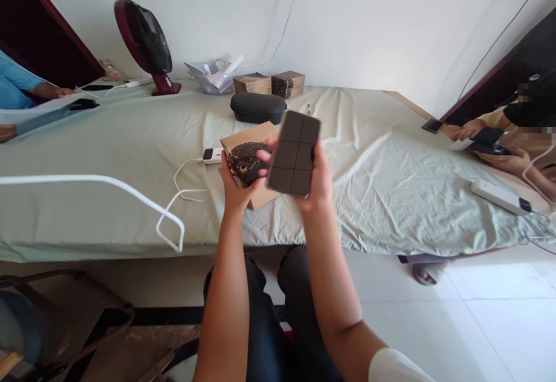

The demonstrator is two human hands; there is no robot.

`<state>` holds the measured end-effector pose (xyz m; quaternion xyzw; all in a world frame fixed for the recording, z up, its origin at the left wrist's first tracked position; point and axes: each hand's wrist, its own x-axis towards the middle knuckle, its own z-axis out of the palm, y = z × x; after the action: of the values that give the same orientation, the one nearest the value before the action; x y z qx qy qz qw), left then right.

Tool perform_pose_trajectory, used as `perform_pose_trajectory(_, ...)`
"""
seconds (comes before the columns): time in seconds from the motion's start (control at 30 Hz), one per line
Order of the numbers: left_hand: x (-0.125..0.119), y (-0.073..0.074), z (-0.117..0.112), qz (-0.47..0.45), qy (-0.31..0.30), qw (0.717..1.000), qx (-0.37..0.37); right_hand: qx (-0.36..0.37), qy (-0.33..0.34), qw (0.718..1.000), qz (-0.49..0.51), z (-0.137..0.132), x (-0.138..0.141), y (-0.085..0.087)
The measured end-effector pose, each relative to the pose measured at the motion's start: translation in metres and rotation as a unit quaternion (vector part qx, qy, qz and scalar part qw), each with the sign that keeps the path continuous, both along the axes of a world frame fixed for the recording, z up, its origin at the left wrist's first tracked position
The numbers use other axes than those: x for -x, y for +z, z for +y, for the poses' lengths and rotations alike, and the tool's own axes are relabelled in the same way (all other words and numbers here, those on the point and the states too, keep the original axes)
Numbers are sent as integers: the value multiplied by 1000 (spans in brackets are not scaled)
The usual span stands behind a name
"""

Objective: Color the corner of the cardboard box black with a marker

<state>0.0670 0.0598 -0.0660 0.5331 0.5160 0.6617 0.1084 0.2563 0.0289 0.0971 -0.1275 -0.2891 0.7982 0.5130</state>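
Note:
In my right hand (320, 182) is a smartphone (295, 153), tilted, its dark screen crossed by thin grid lines. The fingertips of that hand show past the phone's left edge. Just left of it, my left hand (236, 188) is closed around the near left corner of a brown cardboard box (249, 134). A dark pattern with light specks covers part of the box's side. The phone hides the right part of the box. Close to my left fingers lies a small white device (212, 156) with a dark display and a white cable.
Behind the box are a black zip case (258, 108), two small cartons (288, 84) and a plastic basket (215, 77) of papers. A fan (145, 40) stands back left. A white cable (108, 180) loops in from the left. People sit at both ends; one person's hands (506, 159) hold a dark device.

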Motion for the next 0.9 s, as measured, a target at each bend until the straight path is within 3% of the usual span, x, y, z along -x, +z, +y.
perform_pose_trajectory(0.1, 10, -3, 1, -26, 5, 1000, -11, 20, -200, 977, -68, 33, -43, -20)
perform_pose_trajectory(0.2, 7, -4, -2, -38, -6, 999, -6, 90, -381, 902, -183, 62, -79, -50)
perform_pose_trajectory(0.23, 6, -4, -2, -40, -7, 999, -5, 107, -400, 877, -244, 69, -87, -60)
perform_pose_trajectory(0.33, 4, -4, -1, -52, -5, 999, -8, 141, -344, 830, -415, 80, -99, -89)
perform_pose_trajectory(0.53, 0, -4, 3, -59, 11, 998, -19, 166, -259, 799, -517, 90, -89, -129)
perform_pose_trajectory(0.7, 1, -4, 1, -56, 5, 998, -16, 99, -286, 759, -577, 99, -93, -140)
perform_pose_trajectory(0.9, 5, -4, 1, -41, 9, 999, -6, -1, -310, 688, -657, 103, -107, -140)
